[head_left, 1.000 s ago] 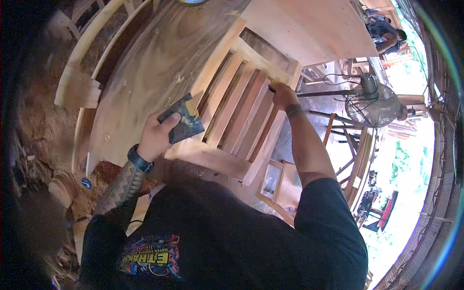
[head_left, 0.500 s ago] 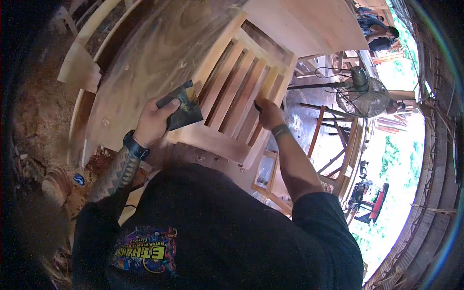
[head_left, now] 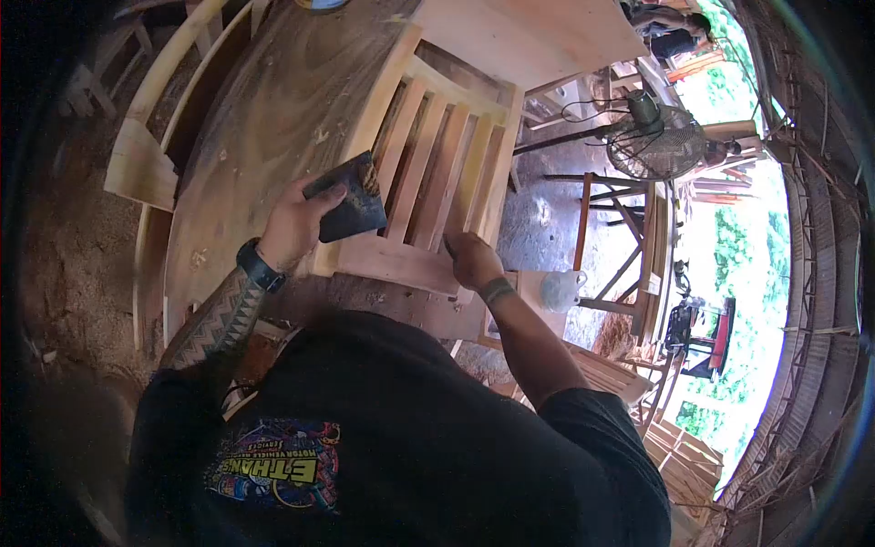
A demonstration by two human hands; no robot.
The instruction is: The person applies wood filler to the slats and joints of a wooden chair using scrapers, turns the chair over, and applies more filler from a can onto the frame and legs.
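In my left hand (head_left: 296, 219) is a dark sheet of sandpaper (head_left: 351, 214), pinched under the thumb, with a worn brownish upper corner. My right hand (head_left: 476, 262) is closed on a small dark piece (head_left: 448, 244) that looks like folded sandpaper, mostly hidden by the fingers. That hand rests at the near end of the slats of a wooden slatted panel (head_left: 392, 260). The panel lies on a broad wooden board (head_left: 264, 137), and the sandpaper sheet is held just over its left near corner.
A smooth pale board (head_left: 538, 36) lies beyond the panel. To the right stand a fan (head_left: 661, 141) and wooden trestles (head_left: 588, 228). Curved wooden frame parts (head_left: 141, 164) are at the left. A person (head_left: 670, 27) is in the far background.
My right hand has moved toward me along the slats, to their near end. The left hand still holds the sandpaper sheet in about the same place. The view has shifted somewhat.
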